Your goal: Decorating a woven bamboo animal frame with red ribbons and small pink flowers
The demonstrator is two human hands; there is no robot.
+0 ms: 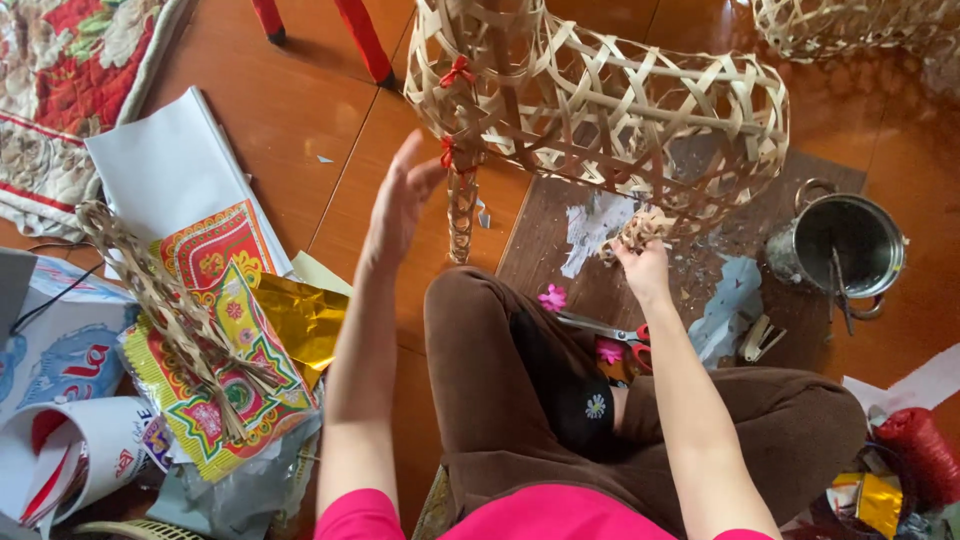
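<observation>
A large woven bamboo-strip frame (610,105), shaped like an animal body with thin woven legs and red ties, stands in front of me. My left hand (398,200) is held flat and apart from it, fingers spread, close to the front leg (461,215). My right hand (643,262) is closed around the lower end of another woven leg (636,230) under the frame's belly. I sit cross-legged in brown trousers.
A brown board (540,250) with paper scraps lies under the frame. Red-handled scissors (610,330) rest by my knee. A metal pot (845,245) holding a tool stands at the right. Coloured printed papers (215,350), gold foil (300,315) and a woven braid (160,300) lie at the left.
</observation>
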